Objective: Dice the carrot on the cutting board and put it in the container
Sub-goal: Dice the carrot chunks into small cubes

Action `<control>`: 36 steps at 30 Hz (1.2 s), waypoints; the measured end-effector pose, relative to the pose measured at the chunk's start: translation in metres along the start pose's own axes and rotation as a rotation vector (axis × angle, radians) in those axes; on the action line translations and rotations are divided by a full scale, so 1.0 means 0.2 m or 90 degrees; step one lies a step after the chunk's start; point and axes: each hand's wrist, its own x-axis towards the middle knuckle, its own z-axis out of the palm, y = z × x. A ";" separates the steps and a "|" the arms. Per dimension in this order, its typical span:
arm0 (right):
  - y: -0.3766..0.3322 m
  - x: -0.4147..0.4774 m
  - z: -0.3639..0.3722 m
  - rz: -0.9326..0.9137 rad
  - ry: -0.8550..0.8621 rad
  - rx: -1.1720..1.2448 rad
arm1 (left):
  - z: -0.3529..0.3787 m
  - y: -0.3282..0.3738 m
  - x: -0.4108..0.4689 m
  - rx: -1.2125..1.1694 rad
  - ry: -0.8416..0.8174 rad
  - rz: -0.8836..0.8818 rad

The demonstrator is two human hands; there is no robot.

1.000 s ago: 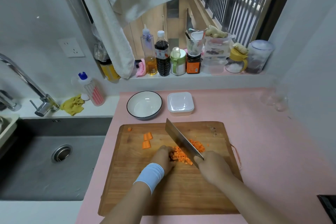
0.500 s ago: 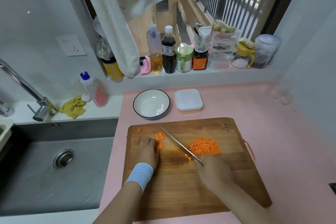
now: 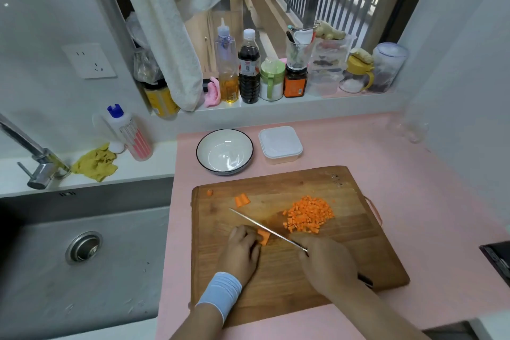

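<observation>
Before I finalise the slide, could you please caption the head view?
Left hand holds a carrot chunk at the knife gripped by the right hand, diced carrot piled nearby.

Cannot see the handle of the knife [image 3: 267, 229], wrapped inside the right hand [image 3: 328, 265] but for a dark tip poking out behind, nor the near side of the carrot piece [image 3: 263, 237] tucked under the left hand [image 3: 242, 254]. Cannot follow the tap [image 3: 41, 163] past the left edge or the dark object [image 3: 496, 259] past the right edge. Cannot read the label on the dark bottle [image 3: 249, 67], nor make out the yellow jar [image 3: 158, 99] half behind the hanging cloth [image 3: 171, 44].
</observation>
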 end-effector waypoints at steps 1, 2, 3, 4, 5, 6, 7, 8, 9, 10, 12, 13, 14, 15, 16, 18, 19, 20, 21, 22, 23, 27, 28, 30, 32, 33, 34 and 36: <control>0.01 0.00 0.00 0.005 0.002 0.005 | 0.00 0.00 0.00 -0.001 0.001 0.019; 0.01 0.00 0.00 0.013 -0.001 0.012 | 0.01 0.01 0.01 0.001 -0.002 0.045; 0.02 0.00 0.00 0.019 -0.006 0.019 | 0.01 0.01 0.02 0.004 -0.005 0.076; 0.03 0.01 -0.01 0.022 -0.015 0.023 | 0.02 0.01 0.02 0.007 -0.009 0.105; 0.03 0.02 -0.01 0.020 -0.024 0.023 | 0.03 0.02 0.02 0.010 -0.012 0.128; 0.03 0.03 -0.01 0.015 -0.030 0.020 | 0.04 0.02 0.02 0.010 -0.014 0.140; 0.03 0.03 -0.01 0.009 -0.030 0.015 | 0.04 0.01 0.01 0.010 -0.014 0.146; 0.02 0.03 -0.01 0.001 -0.026 0.009 | 0.05 0.01 0.01 0.012 -0.011 0.150; 0.02 0.03 -0.01 -0.010 -0.022 0.001 | 0.05 0.00 0.00 0.015 -0.009 0.153; 0.02 0.03 0.00 -0.023 -0.018 -0.006 | 0.05 0.00 0.00 0.016 -0.006 0.156; 0.03 0.02 0.00 -0.050 -0.015 -0.018 | 0.04 0.01 -0.01 0.021 0.005 0.163; 0.03 0.01 0.01 -0.062 -0.022 -0.029 | 0.04 0.01 -0.01 0.025 0.008 0.165; 0.04 0.01 0.01 -0.071 -0.031 -0.045 | 0.03 0.02 -0.01 0.029 0.009 0.165; 0.05 0.01 0.02 -0.077 -0.038 -0.060 | 0.03 0.02 -0.02 0.032 0.010 0.164; 0.06 0.01 0.02 -0.079 -0.042 -0.066 | 0.03 0.03 -0.01 0.031 0.010 0.160; 0.09 0.02 0.03 -0.079 -0.046 -0.066 | 0.03 0.03 -0.01 0.030 0.006 0.150; 0.10 0.02 0.03 -0.081 -0.048 -0.070 | 0.04 0.02 -0.02 0.030 0.004 0.149; 0.11 0.02 0.02 -0.083 -0.050 -0.075 | 0.04 0.02 -0.02 0.030 0.002 0.151; 0.12 0.02 0.02 -0.081 -0.055 -0.080 | 0.05 0.01 -0.02 0.028 -0.002 0.151; 0.13 0.03 0.02 -0.076 -0.061 -0.082 | 0.05 0.00 -0.02 0.025 -0.003 0.150; 0.14 0.03 0.01 -0.071 -0.067 -0.078 | 0.06 0.00 -0.03 0.023 -0.003 0.150; 0.15 0.06 0.01 -0.061 -0.099 -0.058 | 0.05 0.01 -0.02 0.018 0.015 0.162; 0.15 0.07 0.01 -0.052 -0.112 -0.049 | 0.05 0.01 -0.02 0.019 0.018 0.166; 0.16 0.09 0.00 -0.033 -0.139 -0.026 | 0.05 0.01 -0.02 0.021 0.021 0.169; 0.16 0.11 -0.01 -0.020 -0.164 -0.020 | 0.06 0.00 -0.02 0.018 0.020 0.161; 0.16 0.12 -0.01 -0.018 -0.175 -0.020 | 0.07 -0.01 -0.02 0.016 0.018 0.158; 0.16 0.13 -0.01 -0.017 -0.183 -0.018 | 0.07 -0.01 -0.02 0.016 0.018 0.157; 0.15 0.14 -0.01 -0.018 -0.190 -0.016 | 0.07 0.00 -0.02 0.016 0.016 0.157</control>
